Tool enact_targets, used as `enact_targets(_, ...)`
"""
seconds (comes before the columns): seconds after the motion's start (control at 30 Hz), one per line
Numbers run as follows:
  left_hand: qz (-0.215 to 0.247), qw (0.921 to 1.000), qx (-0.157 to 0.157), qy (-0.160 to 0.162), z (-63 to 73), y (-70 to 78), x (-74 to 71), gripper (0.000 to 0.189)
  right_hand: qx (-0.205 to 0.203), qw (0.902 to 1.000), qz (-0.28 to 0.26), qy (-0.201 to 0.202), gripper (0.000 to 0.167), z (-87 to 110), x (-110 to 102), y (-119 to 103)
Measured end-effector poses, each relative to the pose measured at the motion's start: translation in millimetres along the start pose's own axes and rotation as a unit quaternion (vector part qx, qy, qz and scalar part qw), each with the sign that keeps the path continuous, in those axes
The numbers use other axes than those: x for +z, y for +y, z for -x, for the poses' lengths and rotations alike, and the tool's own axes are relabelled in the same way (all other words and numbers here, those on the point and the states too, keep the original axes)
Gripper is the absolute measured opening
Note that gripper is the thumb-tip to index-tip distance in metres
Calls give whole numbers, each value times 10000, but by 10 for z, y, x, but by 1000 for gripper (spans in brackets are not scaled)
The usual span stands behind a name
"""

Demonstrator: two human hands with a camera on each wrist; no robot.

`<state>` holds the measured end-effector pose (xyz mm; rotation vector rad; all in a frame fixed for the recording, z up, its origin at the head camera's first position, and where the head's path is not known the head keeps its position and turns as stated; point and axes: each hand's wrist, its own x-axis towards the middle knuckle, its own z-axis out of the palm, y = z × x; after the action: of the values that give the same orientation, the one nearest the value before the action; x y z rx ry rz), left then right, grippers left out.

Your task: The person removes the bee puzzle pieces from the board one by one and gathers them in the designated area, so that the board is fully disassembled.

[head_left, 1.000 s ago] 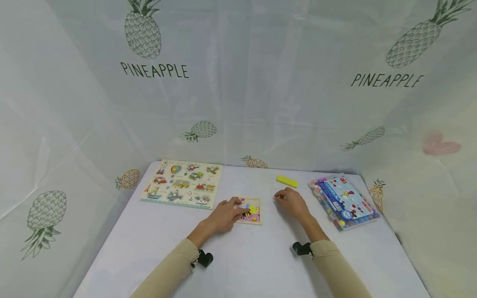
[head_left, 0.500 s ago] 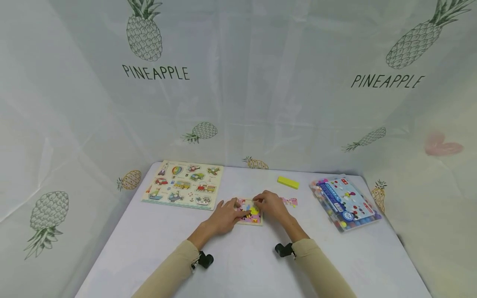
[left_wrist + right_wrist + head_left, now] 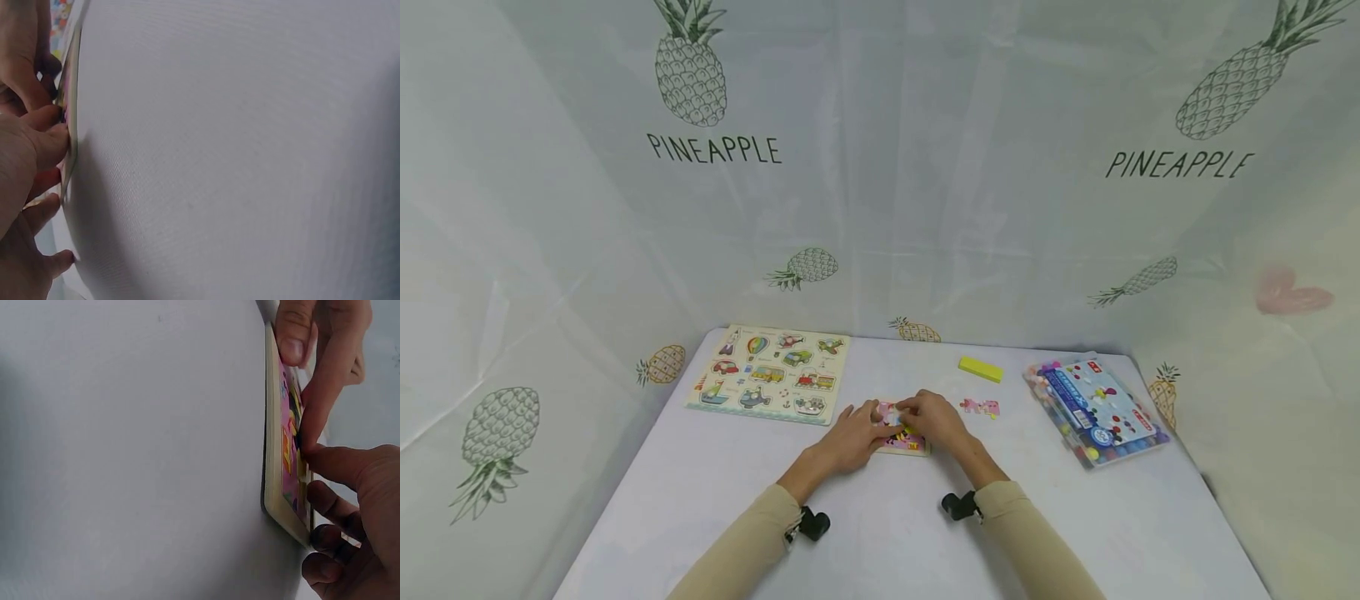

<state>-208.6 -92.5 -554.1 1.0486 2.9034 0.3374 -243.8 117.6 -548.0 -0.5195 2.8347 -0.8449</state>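
A small square jigsaw puzzle (image 3: 913,445) in a pale wooden frame lies mid-table, its picture pink with yellow and black parts. My left hand (image 3: 848,438) rests across its left side, index finger stretched over the picture. In the right wrist view, the left thumb touches one edge of the puzzle frame (image 3: 272,444). From the right comes my right hand (image 3: 942,423), its thumb and index finger together on the puzzle's upper part, pinching a puzzle piece mostly hidden by the fingers. Loose pink puzzle pieces (image 3: 981,407) lie just right of this hand.
A larger board with vehicle pictures (image 3: 775,375) lies at the back left. Behind the loose pieces is a yellow block (image 3: 981,369). A clear case of coloured beads (image 3: 1097,408) sits at the right. Pineapple-print curtain (image 3: 880,208) surrounds the white table (image 3: 865,533).
My right hand has moved left from the loose pieces onto the puzzle, then a little farther over it, uncovering those pieces. The left hand has stayed on the puzzle.
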Motion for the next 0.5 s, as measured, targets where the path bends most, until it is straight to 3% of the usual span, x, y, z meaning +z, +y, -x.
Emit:
enact_targets(0.17,-114,9999,69,27,3,-1,-2,39,-32,10000,14,26,26,-17,20,-34)
enact_targets(0.5,-125,9997,171,99,10,1,-19,38,-32,9984,-551,-85,26,-54,43,15)
